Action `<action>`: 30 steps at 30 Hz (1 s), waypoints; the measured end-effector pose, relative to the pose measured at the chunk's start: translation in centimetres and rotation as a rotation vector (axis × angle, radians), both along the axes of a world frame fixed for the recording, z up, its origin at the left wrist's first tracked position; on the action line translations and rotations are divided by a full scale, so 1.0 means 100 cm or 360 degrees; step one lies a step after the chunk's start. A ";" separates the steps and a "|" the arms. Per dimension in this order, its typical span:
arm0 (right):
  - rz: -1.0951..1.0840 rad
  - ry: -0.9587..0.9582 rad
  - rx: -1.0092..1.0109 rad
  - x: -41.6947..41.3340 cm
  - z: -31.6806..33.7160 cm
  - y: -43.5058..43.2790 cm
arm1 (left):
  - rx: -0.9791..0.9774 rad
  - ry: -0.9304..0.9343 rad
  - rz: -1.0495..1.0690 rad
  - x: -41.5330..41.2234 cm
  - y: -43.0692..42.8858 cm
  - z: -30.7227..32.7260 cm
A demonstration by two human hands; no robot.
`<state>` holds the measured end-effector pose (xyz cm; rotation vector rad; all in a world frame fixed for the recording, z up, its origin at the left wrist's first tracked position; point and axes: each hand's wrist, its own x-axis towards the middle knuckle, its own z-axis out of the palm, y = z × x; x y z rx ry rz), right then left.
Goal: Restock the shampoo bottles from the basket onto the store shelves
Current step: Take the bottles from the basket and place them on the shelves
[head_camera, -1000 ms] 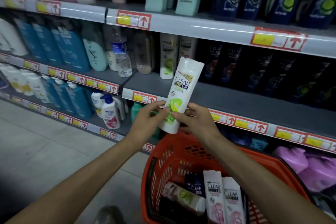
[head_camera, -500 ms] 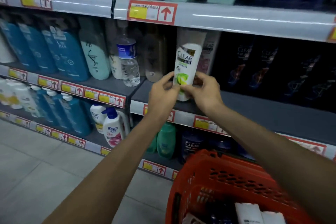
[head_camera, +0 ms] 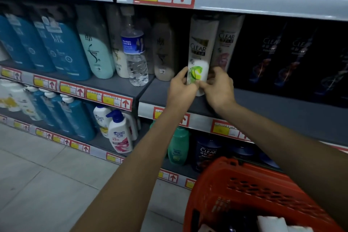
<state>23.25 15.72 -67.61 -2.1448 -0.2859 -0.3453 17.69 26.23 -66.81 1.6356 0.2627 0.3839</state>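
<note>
Two hands hold one white CLEAR bottle (head_camera: 201, 51) with a green label. It is upright, and its lower end is at the board of the middle shelf (head_camera: 273, 105). The left hand (head_camera: 181, 89) has its fingers curled on the bottle's left side, and the right hand (head_camera: 219, 88) pinches the right side. One pink-label CLEAR bottle (head_camera: 227, 43) stands just behind the right fingers. Left of the left fingers stand one beige bottle (head_camera: 162, 51) and then one water bottle (head_camera: 134, 52). One red basket (head_camera: 244, 184) is below the right forearm.
</note>
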 end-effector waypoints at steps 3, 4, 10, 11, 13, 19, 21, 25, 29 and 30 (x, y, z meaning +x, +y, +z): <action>-0.0009 0.0133 -0.0108 -0.008 0.006 -0.009 | 0.0114 0.0110 -0.0079 -0.014 0.002 0.005; -0.0001 0.0164 -0.0159 -0.011 0.007 -0.014 | 0.0171 0.0162 -0.0096 -0.020 0.004 0.005; 0.0176 0.0214 -0.0519 -0.052 0.041 -0.059 | 0.0772 0.0315 -0.0240 -0.068 0.009 0.027; 0.0206 0.0223 -0.0590 -0.061 0.050 -0.067 | 0.0879 0.0356 -0.0287 -0.075 0.006 0.035; 0.0259 0.0243 -0.0705 -0.081 0.069 -0.090 | 0.1163 0.0427 -0.0357 -0.091 -0.006 0.053; 0.0380 0.0232 -0.1117 -0.129 0.091 -0.151 | 0.1745 0.0504 -0.0383 -0.133 -0.040 0.082; 0.0434 0.0295 -0.1195 -0.146 0.094 -0.179 | 0.1888 0.0466 -0.0407 -0.146 -0.058 0.085; 0.0524 0.0371 -0.1378 -0.182 0.088 -0.239 | 0.2142 0.0332 -0.0500 -0.173 -0.093 0.072; 0.0662 0.0447 -0.1527 -0.222 0.058 -0.290 | 0.2273 0.0274 -0.0662 -0.199 -0.125 0.038; 0.0689 0.0474 -0.1538 -0.232 0.048 -0.299 | 0.2293 0.0286 -0.0718 -0.205 -0.131 0.026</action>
